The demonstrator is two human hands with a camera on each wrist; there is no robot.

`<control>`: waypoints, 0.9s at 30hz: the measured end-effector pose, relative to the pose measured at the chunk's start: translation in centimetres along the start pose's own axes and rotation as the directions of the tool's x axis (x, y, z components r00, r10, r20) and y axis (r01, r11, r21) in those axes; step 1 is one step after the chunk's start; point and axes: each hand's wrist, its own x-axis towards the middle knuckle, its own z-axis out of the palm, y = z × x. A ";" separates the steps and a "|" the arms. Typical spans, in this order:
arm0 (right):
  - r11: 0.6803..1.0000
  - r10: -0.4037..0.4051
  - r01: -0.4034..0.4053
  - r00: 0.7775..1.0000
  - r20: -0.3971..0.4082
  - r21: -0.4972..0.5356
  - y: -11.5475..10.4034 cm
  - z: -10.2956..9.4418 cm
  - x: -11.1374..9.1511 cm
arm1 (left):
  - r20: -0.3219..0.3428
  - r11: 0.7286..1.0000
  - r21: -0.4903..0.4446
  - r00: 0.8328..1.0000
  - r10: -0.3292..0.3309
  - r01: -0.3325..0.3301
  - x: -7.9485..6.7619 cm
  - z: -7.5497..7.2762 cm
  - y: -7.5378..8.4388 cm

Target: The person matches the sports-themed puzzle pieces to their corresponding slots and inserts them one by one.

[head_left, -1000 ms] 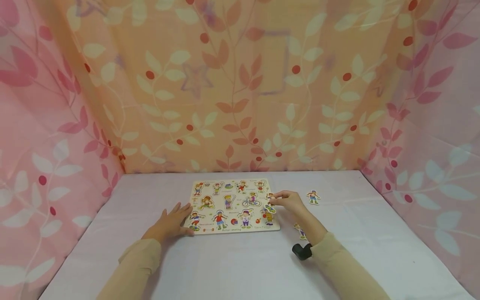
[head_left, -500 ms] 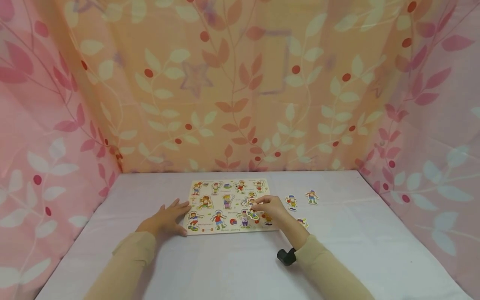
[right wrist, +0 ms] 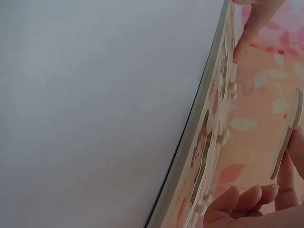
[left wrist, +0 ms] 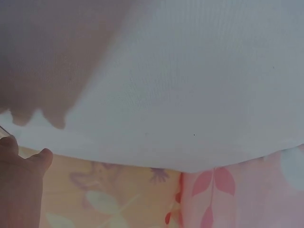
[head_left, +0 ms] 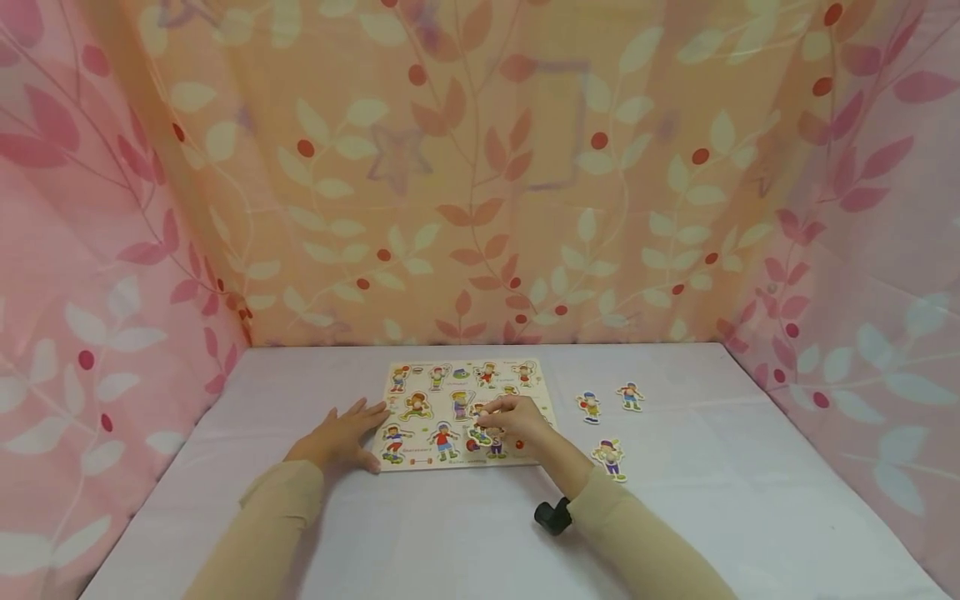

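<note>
A cream wooden puzzle board (head_left: 441,408) with printed children playing sports lies on the white table. Spread fingers of my left hand (head_left: 341,435) rest at its left edge. My right hand (head_left: 521,421) pinches a puzzle piece (head_left: 478,435), a small child figure with green at its foot, over the board's lower middle. From the right wrist view, the edge of this puzzle piece (right wrist: 287,137) shows between thumb and finger, raised off the board (right wrist: 185,152). Small knobs (right wrist: 223,137) stick up from the board. The right hand covers part of the board's right side.
To the right of the board lie three loose pieces: a child in a blue cap (head_left: 589,407), a second blue-topped figure (head_left: 631,397) and one with purple clothes (head_left: 609,460). A black device (head_left: 553,517) sits at the right wrist. Patterned curtain (head_left: 465,208) encloses the table.
My right hand has moved left with the puzzle piece, from the board's right edge to over its lower middle. Loose pieces on the right are now uncovered. The left hand stays put.
</note>
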 end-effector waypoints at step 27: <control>0.999 -0.040 0.042 0.996 0.078 -0.023 0.5 4.6 1.2 | 0.050 0.994 0.035 0.993 -0.103 0.101 0.4 0.0 0.5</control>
